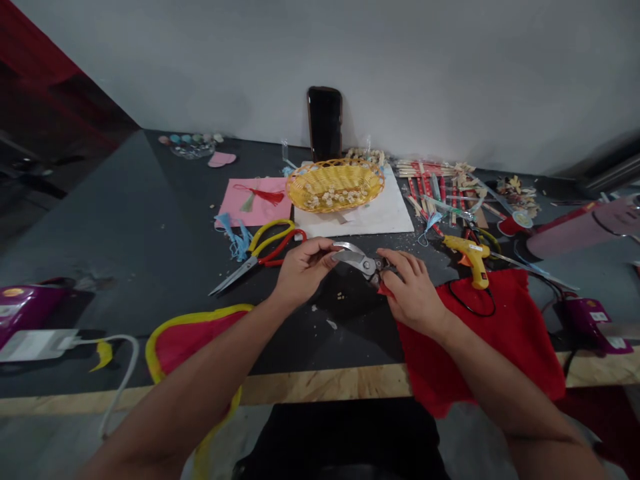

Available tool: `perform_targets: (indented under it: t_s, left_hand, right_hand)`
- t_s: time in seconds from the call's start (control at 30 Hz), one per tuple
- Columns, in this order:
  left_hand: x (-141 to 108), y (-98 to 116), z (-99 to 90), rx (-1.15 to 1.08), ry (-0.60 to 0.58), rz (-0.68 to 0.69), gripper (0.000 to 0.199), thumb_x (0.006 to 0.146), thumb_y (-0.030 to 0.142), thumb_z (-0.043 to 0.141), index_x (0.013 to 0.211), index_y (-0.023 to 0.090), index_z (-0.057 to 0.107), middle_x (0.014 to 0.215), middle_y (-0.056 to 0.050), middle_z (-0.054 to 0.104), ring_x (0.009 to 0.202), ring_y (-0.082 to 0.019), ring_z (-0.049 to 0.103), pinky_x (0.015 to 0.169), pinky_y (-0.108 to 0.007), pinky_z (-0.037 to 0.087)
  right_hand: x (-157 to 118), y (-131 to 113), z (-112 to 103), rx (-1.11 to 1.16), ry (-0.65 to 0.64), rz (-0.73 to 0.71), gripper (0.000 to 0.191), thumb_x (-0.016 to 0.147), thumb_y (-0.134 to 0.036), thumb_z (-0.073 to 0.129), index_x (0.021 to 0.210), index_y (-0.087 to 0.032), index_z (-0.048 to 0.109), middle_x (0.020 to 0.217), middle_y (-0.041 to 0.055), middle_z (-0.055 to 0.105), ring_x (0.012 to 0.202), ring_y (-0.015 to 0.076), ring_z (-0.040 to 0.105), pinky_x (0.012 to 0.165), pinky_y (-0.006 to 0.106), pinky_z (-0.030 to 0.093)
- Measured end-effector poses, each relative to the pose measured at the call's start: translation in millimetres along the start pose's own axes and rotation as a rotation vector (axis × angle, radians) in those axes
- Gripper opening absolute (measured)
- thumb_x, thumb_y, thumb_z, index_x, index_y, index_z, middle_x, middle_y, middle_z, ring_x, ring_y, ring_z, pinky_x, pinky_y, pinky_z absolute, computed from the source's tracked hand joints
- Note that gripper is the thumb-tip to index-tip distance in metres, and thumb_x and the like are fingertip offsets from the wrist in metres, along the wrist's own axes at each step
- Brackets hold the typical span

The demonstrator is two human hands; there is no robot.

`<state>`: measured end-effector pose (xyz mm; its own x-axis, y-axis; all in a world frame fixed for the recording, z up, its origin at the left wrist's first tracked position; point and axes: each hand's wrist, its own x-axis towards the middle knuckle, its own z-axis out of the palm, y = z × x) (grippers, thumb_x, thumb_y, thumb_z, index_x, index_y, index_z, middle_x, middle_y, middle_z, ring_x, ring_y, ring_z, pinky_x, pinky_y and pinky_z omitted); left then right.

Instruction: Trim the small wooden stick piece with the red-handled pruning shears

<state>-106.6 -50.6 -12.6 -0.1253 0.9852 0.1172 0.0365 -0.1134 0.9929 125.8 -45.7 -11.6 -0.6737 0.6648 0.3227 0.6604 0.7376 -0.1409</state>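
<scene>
My right hand [411, 287] is wrapped round the handles of metal pruning shears [369, 265], whose curved blades stand apart and point left. My left hand [306, 270] pinches close to the blade tips; what its fingers hold is too small to make out. Just behind the hands sits a yellow woven basket [335, 187] with small pale pieces in it, on a white board [385, 217]. A few tiny pale bits [341, 296] lie on the dark table [320, 347] below the shears.
Scissors [253, 261] with yellow and red handles lie left of my left hand. A yellow glue gun [470, 257] rests by a red cloth [505, 333] at right. A phone [325, 123] leans on the wall. A pink bottle [580, 230] lies far right.
</scene>
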Motion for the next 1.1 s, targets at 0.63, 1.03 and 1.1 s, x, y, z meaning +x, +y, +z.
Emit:
perform_targets:
  t_s: [0.63,1.03,1.1]
  left_hand:
    - [-1.7,-0.5,-0.7,0.041,-0.031,0.011,0.017,0.068,0.029,0.075,0.080,0.017,0.071,0.078,-0.004,0.069,0.071,-0.016,0.063,0.067,-0.027,0.051]
    - [-1.5,2.2,-0.8,0.062,-0.051,0.016,0.015,0.068,0.029,0.075,0.074,0.016,0.070,0.075,-0.003,0.067,0.070,-0.015,0.061,0.066,-0.025,0.049]
    - [-2.8,2.2,0.1,0.065,-0.052,0.021,0.015,0.069,0.029,0.074,0.075,0.016,0.070,0.076,-0.003,0.067,0.071,-0.015,0.061,0.066,-0.025,0.049]
  right_hand:
    - [-0.3,-1.4,-0.5,-0.067,0.004,-0.037,0.020,0.081,-0.011,0.054,0.095,-0.022,0.062,0.140,0.0109,0.051,0.122,0.0289,0.043,0.091,0.045,0.041]
    - [-1.4,7.8,-1.5,0.007,-0.067,-0.005,0.072,0.076,-0.020,0.057,0.144,-0.011,0.036,0.140,0.0166,0.051,0.116,0.0314,0.050,0.095,0.046,0.043]
    - [-1.0,6.7,-2.7,0.002,-0.106,-0.001,0.069,0.077,-0.018,0.055,0.144,-0.013,0.039,0.135,0.0146,0.055,0.113,0.0303,0.051,0.094,0.044,0.044]
